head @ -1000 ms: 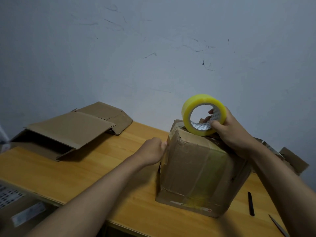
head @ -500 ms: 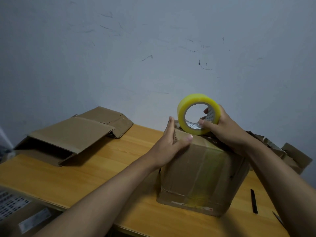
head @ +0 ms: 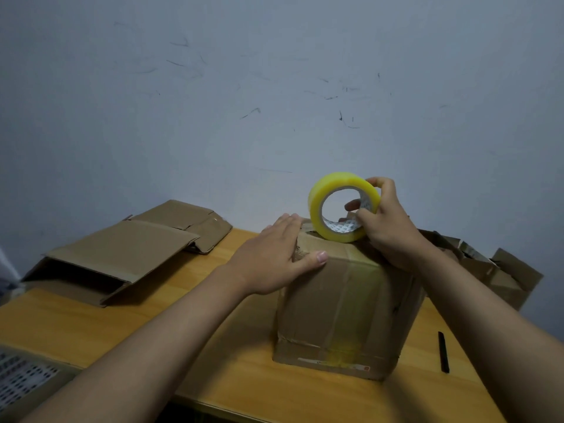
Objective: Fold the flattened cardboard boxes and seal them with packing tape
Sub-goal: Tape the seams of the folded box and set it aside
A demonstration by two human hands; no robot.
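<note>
A folded brown cardboard box (head: 345, 312) stands on the wooden table (head: 91, 325), with old tape strips down its front. My left hand (head: 274, 257) lies flat on the box's top left edge, fingers straight, thumb over the front corner. My right hand (head: 387, 227) grips a yellow roll of packing tape (head: 341, 206) that stands on edge on the box's top, fingers through its core and over its rim.
A flattened cardboard box (head: 122, 254) lies at the table's left rear. More cardboard (head: 494, 276) sits behind the box on the right. A thin black tool (head: 443, 352) lies on the table at the right. A perforated grey surface (head: 21, 380) shows at the lower left.
My left hand went from a loose fist beside the box to lying flat on its top left edge. The tape roll and my right hand have shifted slightly on the top.
</note>
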